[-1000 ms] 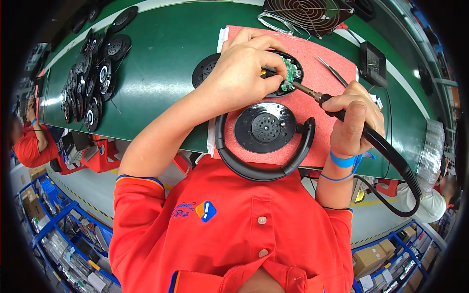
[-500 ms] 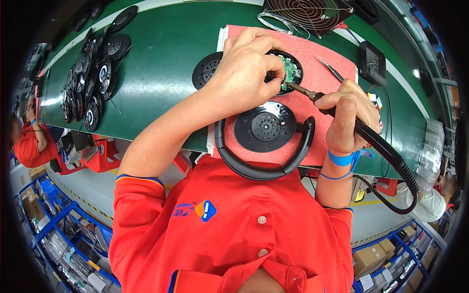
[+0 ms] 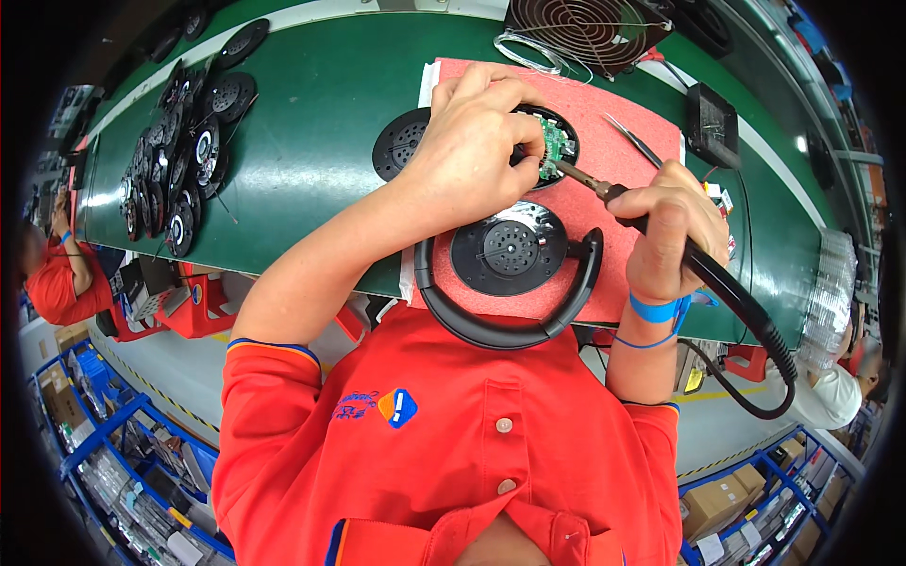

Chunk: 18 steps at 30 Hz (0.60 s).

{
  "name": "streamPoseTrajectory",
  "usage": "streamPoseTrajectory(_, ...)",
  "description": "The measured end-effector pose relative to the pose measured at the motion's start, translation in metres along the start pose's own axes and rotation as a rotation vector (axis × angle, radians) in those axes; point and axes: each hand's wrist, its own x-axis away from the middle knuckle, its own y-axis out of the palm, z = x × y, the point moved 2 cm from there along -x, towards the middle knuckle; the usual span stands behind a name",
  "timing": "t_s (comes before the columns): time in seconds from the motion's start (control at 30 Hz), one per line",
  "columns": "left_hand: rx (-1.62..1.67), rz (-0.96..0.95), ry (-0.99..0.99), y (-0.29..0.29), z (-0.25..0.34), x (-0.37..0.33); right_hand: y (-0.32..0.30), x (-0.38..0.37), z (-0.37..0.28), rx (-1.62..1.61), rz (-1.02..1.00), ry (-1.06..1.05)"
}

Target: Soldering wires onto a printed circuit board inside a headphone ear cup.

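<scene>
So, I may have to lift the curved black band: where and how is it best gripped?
Probably mid-arc, fingers coming from the person's side: there the curved black band bows uncovered toward the red shirt. The round black disc lies inside the curve, and the band's left end disappears beneath the left forearm.

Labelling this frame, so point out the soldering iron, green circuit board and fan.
Soldering iron [image 3: 717, 278], head view: black handle.
Green circuit board [image 3: 552, 139], head view: exposed face.
Fan [image 3: 589, 34], head view: wire guard.
</scene>
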Motion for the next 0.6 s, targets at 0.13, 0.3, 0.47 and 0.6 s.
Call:
streamPoseTrajectory(0.13,0.008,-0.03,0.012,0.001,-0.002,-0.001,-0.008,0.014,-0.007,0.048,0.176,0.045)
streamPoseTrajectory(0.3,-0.009,-0.066,0.005,-0.014,-0.002,0.0,-0.017,0.071,-0.007,-0.046,-0.246,0.147)
streamPoseTrajectory(0.47,0.933,-0.096,0.033,-0.077,0.062,-0.01,-0.001,0.09,-0.022,-0.14,-0.354,0.21)
streamPoseTrajectory(0.6,1.004,-0.057,0.106,-0.1,0.09,0.007,-0.012,0.105,-0.02,-0.15,-0.578,0.387)
